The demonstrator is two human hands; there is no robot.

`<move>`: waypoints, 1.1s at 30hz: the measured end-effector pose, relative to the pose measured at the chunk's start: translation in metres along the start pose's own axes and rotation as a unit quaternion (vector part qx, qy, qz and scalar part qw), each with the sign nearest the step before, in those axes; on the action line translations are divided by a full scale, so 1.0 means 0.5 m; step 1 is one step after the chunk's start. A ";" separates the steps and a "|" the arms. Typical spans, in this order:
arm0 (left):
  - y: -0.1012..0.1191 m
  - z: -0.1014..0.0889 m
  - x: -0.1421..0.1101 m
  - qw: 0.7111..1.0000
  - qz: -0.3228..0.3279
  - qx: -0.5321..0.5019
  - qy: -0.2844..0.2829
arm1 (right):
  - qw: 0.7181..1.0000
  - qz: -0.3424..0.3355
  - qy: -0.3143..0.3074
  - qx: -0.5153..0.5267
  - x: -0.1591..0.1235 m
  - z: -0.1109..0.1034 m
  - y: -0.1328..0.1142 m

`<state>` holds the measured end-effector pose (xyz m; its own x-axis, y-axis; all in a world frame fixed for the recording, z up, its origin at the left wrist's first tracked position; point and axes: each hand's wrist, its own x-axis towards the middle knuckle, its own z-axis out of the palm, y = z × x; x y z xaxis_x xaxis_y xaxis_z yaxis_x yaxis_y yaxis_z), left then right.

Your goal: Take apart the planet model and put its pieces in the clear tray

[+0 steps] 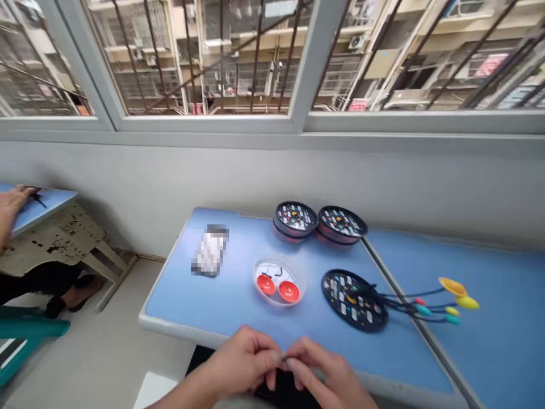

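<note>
While left hand and right hand pinch it closely, the thin piece looks dark.

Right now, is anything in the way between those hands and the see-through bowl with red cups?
Nothing that I can see: just blue tabletop lies between the left hand, the right hand and the clear bowl. The black disc lies off to the right.
</note>
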<state>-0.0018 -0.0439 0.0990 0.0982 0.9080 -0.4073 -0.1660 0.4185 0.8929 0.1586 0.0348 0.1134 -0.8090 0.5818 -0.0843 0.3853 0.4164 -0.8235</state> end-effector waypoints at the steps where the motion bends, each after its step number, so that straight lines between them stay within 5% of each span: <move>1: 0.002 -0.003 -0.001 1.000 -0.002 -0.014 -0.008 | 0.999 0.030 -0.017 0.038 0.003 -0.001 -0.011; 7: 0.010 -0.019 -0.013 0.996 -0.062 -0.049 -0.048 | 0.974 0.105 -0.051 0.195 0.004 -0.001 -0.023; 21: 0.041 0.013 -0.040 0.987 -0.109 0.113 -0.027 | 0.953 0.125 -0.144 0.237 -0.014 0.007 -0.029; 28: 0.035 -0.027 -0.078 0.989 -0.118 0.044 0.082 | 0.942 0.177 -0.020 0.286 -0.049 -0.031 0.010; 33: 0.027 -0.021 -0.056 0.987 -0.107 -0.111 -0.039 | 0.928 0.150 -0.057 0.335 -0.041 -0.015 0.014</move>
<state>-0.0169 -0.0636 0.1206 0.2285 0.7978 -0.5579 -0.3441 0.6022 0.7203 0.1809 0.0309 0.1135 -0.7666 0.5073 -0.3935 0.2689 -0.3029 -0.9143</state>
